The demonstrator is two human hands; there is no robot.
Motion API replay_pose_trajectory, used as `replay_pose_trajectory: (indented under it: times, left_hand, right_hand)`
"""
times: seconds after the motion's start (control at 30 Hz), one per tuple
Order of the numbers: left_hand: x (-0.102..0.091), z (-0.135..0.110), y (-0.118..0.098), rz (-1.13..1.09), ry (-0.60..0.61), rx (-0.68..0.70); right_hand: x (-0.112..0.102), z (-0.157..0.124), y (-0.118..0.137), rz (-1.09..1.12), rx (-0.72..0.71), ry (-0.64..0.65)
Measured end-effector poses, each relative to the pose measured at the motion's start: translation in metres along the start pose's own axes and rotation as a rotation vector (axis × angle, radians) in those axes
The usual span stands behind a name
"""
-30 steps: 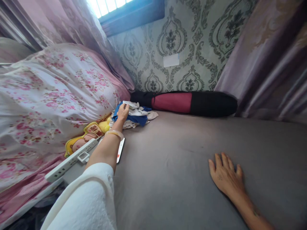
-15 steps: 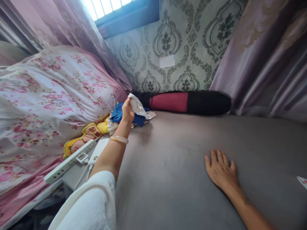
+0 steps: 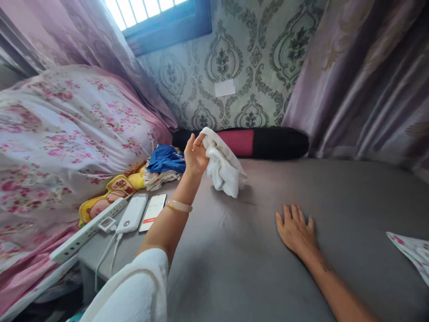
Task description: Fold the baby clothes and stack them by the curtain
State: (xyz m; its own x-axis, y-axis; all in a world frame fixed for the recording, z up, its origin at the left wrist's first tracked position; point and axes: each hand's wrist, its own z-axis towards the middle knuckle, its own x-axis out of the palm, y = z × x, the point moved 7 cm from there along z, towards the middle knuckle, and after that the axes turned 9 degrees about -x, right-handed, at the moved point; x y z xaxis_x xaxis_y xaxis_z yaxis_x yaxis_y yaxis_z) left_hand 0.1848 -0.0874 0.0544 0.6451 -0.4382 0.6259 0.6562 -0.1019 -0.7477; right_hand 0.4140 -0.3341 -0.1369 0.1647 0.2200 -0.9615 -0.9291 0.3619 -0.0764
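Observation:
My left hand [image 3: 197, 154], a pale bangle on its wrist, pinches the upper edge of a white cloth [image 3: 224, 165] that looks like a garment. The cloth hangs in folds, its lower end close to the grey surface [image 3: 234, 259]. Whether that end touches is hard to tell. To the left of this hand a crumpled blue garment [image 3: 164, 158] lies on top of whitish clothes [image 3: 161, 179]. My right hand [image 3: 296, 229] rests palm down on the grey surface with its fingers spread, holding nothing.
A phone [image 3: 152, 212], a white power bank [image 3: 133, 213] with cables and a power strip [image 3: 89, 230] lie at the left edge. Behind is a black and red roll [image 3: 279, 143] against the wall. Floral bedding [image 3: 77, 134] rises at left; a floral cloth corner [image 3: 410, 252] shows at right.
My left hand has lifted the white cloth off the clothes pile and carried it rightward, and the cloth now hangs down. My right hand stays flat on the surface. The view has shifted slightly.

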Motion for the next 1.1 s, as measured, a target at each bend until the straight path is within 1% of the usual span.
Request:
replay_pose_trajectory:
  times: [0.17, 0.3, 0.4, 0.5, 0.57, 0.67, 0.77, 0.87, 0.97, 1.1]
  left_hand:
    - [0.04, -0.017, 0.015, -0.036, 0.086, -0.126]
    - [0.065, -0.033, 0.028, 0.002, 0.159, -0.227]
    - [0.073, -0.047, 0.038, 0.068, 0.12, -0.263]
    - [0.079, -0.067, 0.047, 0.084, 0.061, -0.301]
    - [0.085, -0.082, 0.056, 0.072, 0.08, -0.35]
    - [0.094, -0.101, 0.074, 0.057, 0.187, -0.439]
    - [0.098, -0.108, 0.094, 0.052, 0.301, -0.507]
    - [0.101, -0.109, 0.109, 0.074, 0.41, -0.512]
    - [0.105, -0.116, 0.121, 0.099, 0.511, -0.536]
    - [0.107, -0.134, 0.138, 0.116, 0.599, -0.652]
  right_hand:
    - [0.008, 0.001, -0.004, 0.05, 0.007, 0.005]
    - [0.009, -0.002, -0.007, 0.062, 0.0, 0.008]
    - [0.006, -0.004, -0.007, 0.084, -0.048, -0.01]
    - [0.002, -0.002, -0.011, 0.165, -0.037, -0.088]
    - [0.001, 0.001, -0.015, 0.264, -0.023, -0.158]
    - [0.006, 0.005, -0.023, 0.453, -0.002, -0.232]
    - [0.01, 0.009, -0.029, 0.68, 0.024, -0.275]
    - [0.01, 0.012, -0.033, 0.911, 0.079, -0.272]
    - [0.001, 0.016, -0.034, 1.11, 0.136, -0.263]
    - [-0.021, 0.021, -0.035, 1.374, 0.135, -0.3]
